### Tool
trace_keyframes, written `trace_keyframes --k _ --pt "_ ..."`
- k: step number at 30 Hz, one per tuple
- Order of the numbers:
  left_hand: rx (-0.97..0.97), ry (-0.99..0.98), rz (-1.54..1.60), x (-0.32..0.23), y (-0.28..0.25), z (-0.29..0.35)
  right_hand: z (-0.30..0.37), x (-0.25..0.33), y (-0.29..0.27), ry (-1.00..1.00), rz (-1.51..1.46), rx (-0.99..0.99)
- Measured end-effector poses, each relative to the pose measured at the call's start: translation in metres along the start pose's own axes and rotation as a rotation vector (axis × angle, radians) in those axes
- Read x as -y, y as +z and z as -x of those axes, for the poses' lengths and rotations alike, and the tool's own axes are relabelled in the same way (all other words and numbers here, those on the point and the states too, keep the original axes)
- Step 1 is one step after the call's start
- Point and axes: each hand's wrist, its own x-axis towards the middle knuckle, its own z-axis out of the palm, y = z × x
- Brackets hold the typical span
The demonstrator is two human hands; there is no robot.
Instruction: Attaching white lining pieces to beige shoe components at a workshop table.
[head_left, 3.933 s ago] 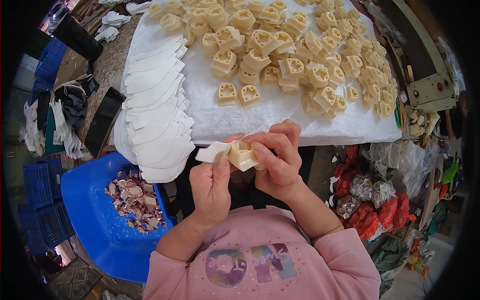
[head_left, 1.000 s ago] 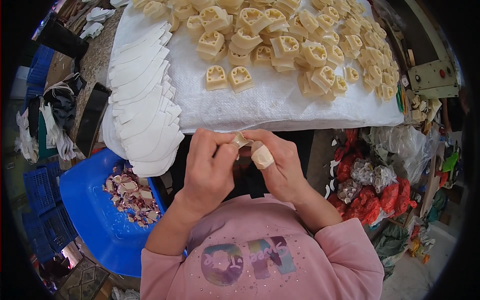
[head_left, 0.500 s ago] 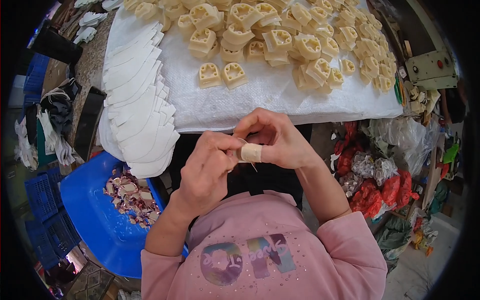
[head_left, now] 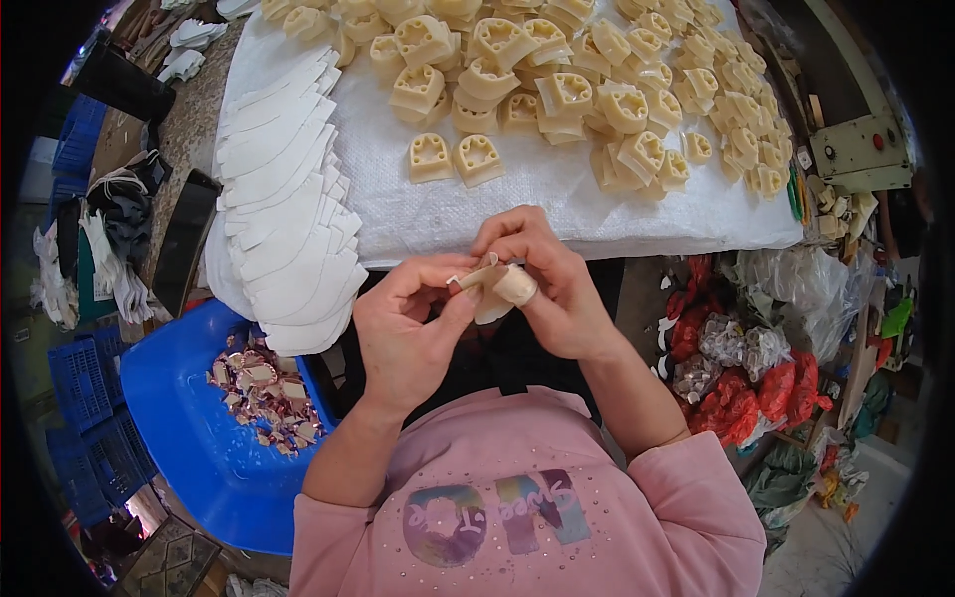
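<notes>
In front of my chest, both hands are pinched around a small, thin cream-coloured piece [head_left: 489, 300] with folded edges. My left hand [head_left: 406, 333] grips its left side between thumb and fingertips. My right hand [head_left: 557, 298] has its far side, fingers bent over the top edge; a beige wrap [head_left: 515, 286] circles the thumb. What the piece is exactly cannot be made out. Beyond the hands, two cream horseshoe-shaped parts [head_left: 478, 160] with small holes sit apart on the white-covered table [head_left: 398, 221]. Behind them lies a big heap of the same parts [head_left: 565, 92].
Overlapping white flat cut pieces [head_left: 291, 239] run along the table's left side. A blue basin [head_left: 189, 438] with shiny pink and cream pieces [head_left: 261, 388] stands at my left. Red plastic bags [head_left: 731, 398] and clear plastic [head_left: 806, 284] lie at the right, below a grey-green machine box [head_left: 861, 151].
The hands have turned the cream piece, so more of its surface and its folded edges show. My left hand has rolled, bringing its thumb into view. The whole view has shifted slightly.
</notes>
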Motion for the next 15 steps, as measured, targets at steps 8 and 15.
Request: trace_keyframes --k 8,15 --pt "-0.032 -0.005 -0.004 0.0 0.002 -0.001 -0.003 0.006 0.004 0.151 -0.208 -0.046" --pt "0.007 0.356 -0.555 -0.003 -0.001 -0.003 0.002 0.006 0.0 -0.163 0.262 -0.055"
